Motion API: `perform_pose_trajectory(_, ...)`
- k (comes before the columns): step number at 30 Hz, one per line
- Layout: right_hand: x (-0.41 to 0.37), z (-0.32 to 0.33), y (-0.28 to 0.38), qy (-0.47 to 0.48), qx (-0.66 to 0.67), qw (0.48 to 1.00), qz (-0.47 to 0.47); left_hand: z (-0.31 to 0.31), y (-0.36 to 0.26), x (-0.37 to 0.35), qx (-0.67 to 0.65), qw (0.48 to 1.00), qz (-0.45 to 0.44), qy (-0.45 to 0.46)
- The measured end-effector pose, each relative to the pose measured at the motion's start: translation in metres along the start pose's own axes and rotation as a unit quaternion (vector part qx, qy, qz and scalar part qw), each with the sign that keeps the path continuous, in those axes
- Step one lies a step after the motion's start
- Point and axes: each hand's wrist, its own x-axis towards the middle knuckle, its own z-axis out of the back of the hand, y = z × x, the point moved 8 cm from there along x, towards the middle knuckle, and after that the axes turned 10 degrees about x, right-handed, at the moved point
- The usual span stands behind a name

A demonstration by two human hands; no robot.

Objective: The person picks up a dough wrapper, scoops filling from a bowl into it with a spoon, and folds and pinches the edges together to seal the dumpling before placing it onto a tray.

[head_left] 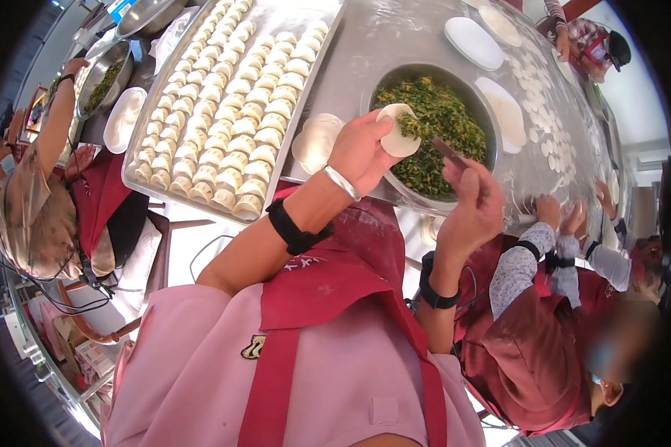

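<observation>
My left hand [363,153] holds a round dough wrapper [399,131] by its edge, over the near-left rim of a metal bowl [492,123]. Some green filling lies on the wrapper's right part. Chopped green and yellow filling [440,160] fills much of the bowl. My right hand [473,197] is closed around a thin brown stick or spatula [449,153], whose tip points at the wrapper above the filling. Left of the bowl, a stack of wrappers [317,141] lies on the table. Farther left, a metal tray [285,141] bears rows of folded dumplings [235,112].
Wrappers are spread over the metal table [335,74] at the right, near white plates [475,43]. A co-worker [37,201] stands at the left by another bowl [108,78]. Other people's hands [548,211] rest at the right table edge.
</observation>
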Motion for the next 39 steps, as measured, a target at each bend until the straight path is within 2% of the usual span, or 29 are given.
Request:
perform_pose_trajectory(2, -0.011, -0.015, 0.013, 0.086, -0.135, 0.982, 0.102, 0.000, 0.000, 0.004, -0.002, 1.000, 0.004, -0.005)
perform_pose_trajectory(5, -0.028, -0.032, 0.027, 0.158, -0.181, 0.930, 0.277, 0.004, 0.001, 0.011, -0.011, 1.000, -0.005, 0.016)
perform_pose_trajectory(6, -0.028, -0.032, 0.027, 0.161, -0.161, 0.934, 0.277, 0.007, 0.002, 0.011, -0.014, 1.000, 0.004, 0.007)
perform_pose_trajectory(8, -0.024, -0.029, 0.030, 0.167, -0.209, 0.926, 0.266, 0.011, 0.005, 0.012, -0.018, 1.000, 0.019, -0.007)
perform_pose_trajectory(9, -0.023, -0.026, 0.032, 0.168, -0.233, 0.922, 0.260, 0.012, 0.004, 0.011, -0.020, 1.000, 0.016, -0.004)
perform_pose_trajectory(11, -0.012, -0.009, 0.024, 0.108, -0.136, 0.977, 0.125, 0.013, 0.004, 0.007, -0.024, 1.000, 0.011, 0.002)
perform_pose_trajectory(12, -0.009, -0.002, 0.017, 0.076, -0.087, 0.992, 0.055, 0.012, 0.005, 0.006, -0.031, 0.999, 0.014, 0.007)
perform_pose_trajectory(13, -0.006, 0.004, 0.015, 0.050, -0.034, 0.998, 0.024, 0.011, 0.005, 0.005, -0.039, 0.999, 0.017, 0.011)
perform_pose_trajectory(16, 0.002, 0.014, 0.002, -0.022, 0.094, 0.992, -0.078, 0.005, 0.006, -0.002, -0.045, 0.998, 0.034, 0.010)
perform_pose_trajectory(19, 0.003, 0.019, -0.026, -0.039, 0.171, 0.973, -0.150, -0.001, 0.006, -0.009, -0.050, 0.997, 0.046, 0.031)
perform_pose_trajectory(22, 0.002, 0.022, -0.047, -0.040, 0.165, 0.967, -0.191, -0.006, 0.004, -0.015, -0.052, 0.996, 0.049, 0.048)
perform_pose_trajectory(28, 0.003, 0.019, -0.045, -0.031, 0.163, 0.965, -0.201, -0.002, 0.007, -0.011, -0.072, 0.995, 0.052, 0.039)
perform_pose_trajectory(31, 0.004, 0.023, -0.034, -0.055, 0.185, 0.969, -0.156, -0.004, 0.004, -0.010, -0.100, 0.994, 0.044, 0.025)
perform_pose_trajectory(37, -0.013, 0.005, -0.052, -0.055, 0.358, 0.906, -0.216, -0.034, 0.000, -0.015, -0.156, 0.986, 0.034, 0.051)
perform_pose_trajectory(39, -0.019, 0.002, -0.061, -0.064, 0.370, 0.897, -0.234, -0.040, -0.001, -0.018, -0.162, 0.985, 0.025, 0.056)
